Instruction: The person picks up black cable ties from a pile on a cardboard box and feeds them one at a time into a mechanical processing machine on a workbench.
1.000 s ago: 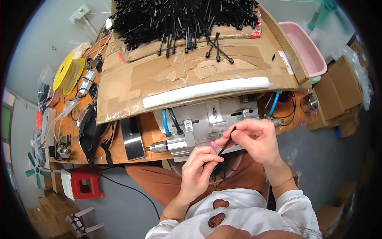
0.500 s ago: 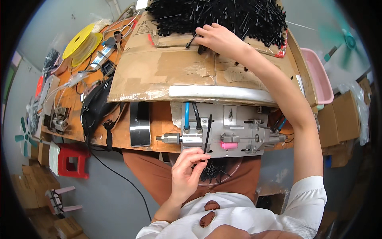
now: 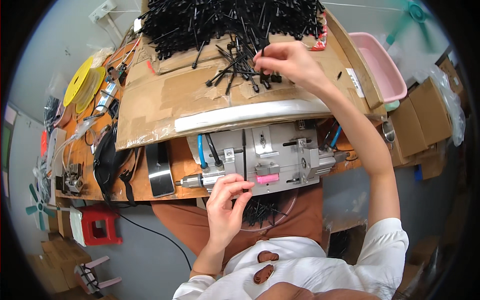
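Observation:
My left hand (image 3: 226, 207) is closed in a pinch round the lower end of a thin black stick (image 3: 244, 155), which stands upright in front of a metal fixture (image 3: 280, 145). A pink piece (image 3: 267, 178) sits on the fixture, just right of the stick. On the cardboard, my right hand (image 3: 290, 62) has its fingertips pinched on black sticks with knobbed ends; how many is hidden. Loose black sticks (image 3: 235, 67) lie scattered beside its fingers. Behind them rises a large heap of the same sticks (image 3: 220, 22).
A cardboard sheet (image 3: 160, 100) with a white front strip (image 3: 250, 115) overhangs the fixture. Left of the fixture are a phone (image 3: 159, 170), a black bag (image 3: 109, 162) and a yellow spool (image 3: 80, 82). A round container with black sticks (image 3: 262, 212) rests at my lap. A pink basin (image 3: 377, 65) is at right.
My right hand has come back from the heap's edge, and a cluster of loose sticks now lies on the cardboard. The whole view has shifted; my left hand still holds its stick.

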`<state>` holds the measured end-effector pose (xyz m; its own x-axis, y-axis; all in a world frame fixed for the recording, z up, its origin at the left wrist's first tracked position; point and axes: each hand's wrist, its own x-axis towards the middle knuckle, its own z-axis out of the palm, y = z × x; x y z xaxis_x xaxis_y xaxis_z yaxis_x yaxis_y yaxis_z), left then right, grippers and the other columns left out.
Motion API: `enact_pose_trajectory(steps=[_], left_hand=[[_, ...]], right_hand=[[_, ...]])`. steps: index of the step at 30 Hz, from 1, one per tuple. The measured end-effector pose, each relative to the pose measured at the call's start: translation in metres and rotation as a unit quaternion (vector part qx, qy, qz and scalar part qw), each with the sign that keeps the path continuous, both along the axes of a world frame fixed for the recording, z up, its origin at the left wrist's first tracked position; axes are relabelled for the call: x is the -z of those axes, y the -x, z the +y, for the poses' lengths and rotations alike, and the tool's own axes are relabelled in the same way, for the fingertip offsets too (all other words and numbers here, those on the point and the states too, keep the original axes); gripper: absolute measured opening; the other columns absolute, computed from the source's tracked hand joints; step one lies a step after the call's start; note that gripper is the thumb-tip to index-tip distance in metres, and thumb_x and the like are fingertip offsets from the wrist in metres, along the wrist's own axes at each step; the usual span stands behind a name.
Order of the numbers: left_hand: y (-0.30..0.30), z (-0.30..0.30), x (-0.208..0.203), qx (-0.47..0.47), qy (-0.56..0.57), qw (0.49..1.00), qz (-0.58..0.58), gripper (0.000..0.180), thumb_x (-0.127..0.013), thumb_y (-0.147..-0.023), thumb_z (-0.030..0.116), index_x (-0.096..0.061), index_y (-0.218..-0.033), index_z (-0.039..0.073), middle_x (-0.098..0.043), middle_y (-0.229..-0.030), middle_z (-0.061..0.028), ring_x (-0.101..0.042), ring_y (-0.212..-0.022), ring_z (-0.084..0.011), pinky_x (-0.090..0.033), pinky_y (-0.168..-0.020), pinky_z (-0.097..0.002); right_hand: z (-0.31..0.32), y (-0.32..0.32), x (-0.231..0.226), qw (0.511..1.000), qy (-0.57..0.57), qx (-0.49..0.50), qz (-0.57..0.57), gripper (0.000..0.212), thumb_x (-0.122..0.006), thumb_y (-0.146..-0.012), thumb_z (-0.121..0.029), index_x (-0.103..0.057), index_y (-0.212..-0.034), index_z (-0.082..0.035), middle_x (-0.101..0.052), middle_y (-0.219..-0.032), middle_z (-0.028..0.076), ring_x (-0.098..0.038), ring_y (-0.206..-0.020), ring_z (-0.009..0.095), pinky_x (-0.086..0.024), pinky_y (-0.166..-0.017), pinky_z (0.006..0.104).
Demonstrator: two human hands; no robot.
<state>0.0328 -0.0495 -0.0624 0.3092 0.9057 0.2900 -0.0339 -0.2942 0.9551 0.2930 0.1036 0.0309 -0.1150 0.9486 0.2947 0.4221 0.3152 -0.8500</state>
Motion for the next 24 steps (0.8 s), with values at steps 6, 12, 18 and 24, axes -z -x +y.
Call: enact_pose_trajectory(steps=[6,12,18,24], left_hand=[[-0.005,-0.005,0.000,-0.072,-0.095,0.988,0.103,0.038,-0.068,-0.075,-0.009,-0.064,-0.111,0.002,-0.056,-0.097,-0.0102,-0.056,-0.082,-0.0177,-0.048,-0.070,-0.0276],[-0.018,-0.031,0.011,-0.047,-0.251,0.912,0.320,0.077,-0.072,-0.067,-0.006,-0.041,-0.137,-0.004,-0.051,-0.087,-0.0104,-0.047,-0.079,-0.0253,-0.042,-0.075,-0.0348],[-0.043,-0.034,0.029,-0.021,-0.238,0.870,0.432,0.076,-0.069,-0.071,-0.003,-0.035,-0.140,-0.005,-0.051,-0.095,-0.0113,-0.047,-0.087,-0.0280,-0.041,-0.080,-0.0378],[-0.045,-0.033,0.026,0.004,-0.239,0.841,0.486,0.073,-0.066,-0.075,0.000,-0.035,-0.140,-0.005,-0.050,-0.099,-0.0120,-0.047,-0.090,-0.0278,-0.040,-0.083,-0.0381]], right_hand=[[-0.005,0.000,0.013,0.945,-0.245,0.048,-0.210,0.018,-0.071,-0.081,-0.018,-0.069,-0.086,-0.001,-0.066,-0.076,0.013,-0.063,-0.068,0.023,-0.048,-0.064,0.0322],[-0.034,0.002,-0.011,0.991,-0.059,0.043,0.109,0.022,-0.047,-0.094,-0.002,-0.055,-0.114,0.003,-0.059,-0.078,0.003,-0.052,-0.071,0.007,-0.043,-0.065,0.0208],[-0.103,0.004,-0.024,0.978,-0.038,0.097,0.181,0.029,-0.055,-0.092,-0.004,-0.052,-0.120,0.003,-0.061,-0.079,0.004,-0.056,-0.071,0.008,-0.044,-0.065,0.0206],[-0.132,-0.009,-0.012,0.966,-0.030,0.086,0.242,0.019,-0.060,-0.088,-0.004,-0.060,-0.105,0.006,-0.065,-0.076,0.009,-0.059,-0.067,0.011,-0.047,-0.064,0.0228]])
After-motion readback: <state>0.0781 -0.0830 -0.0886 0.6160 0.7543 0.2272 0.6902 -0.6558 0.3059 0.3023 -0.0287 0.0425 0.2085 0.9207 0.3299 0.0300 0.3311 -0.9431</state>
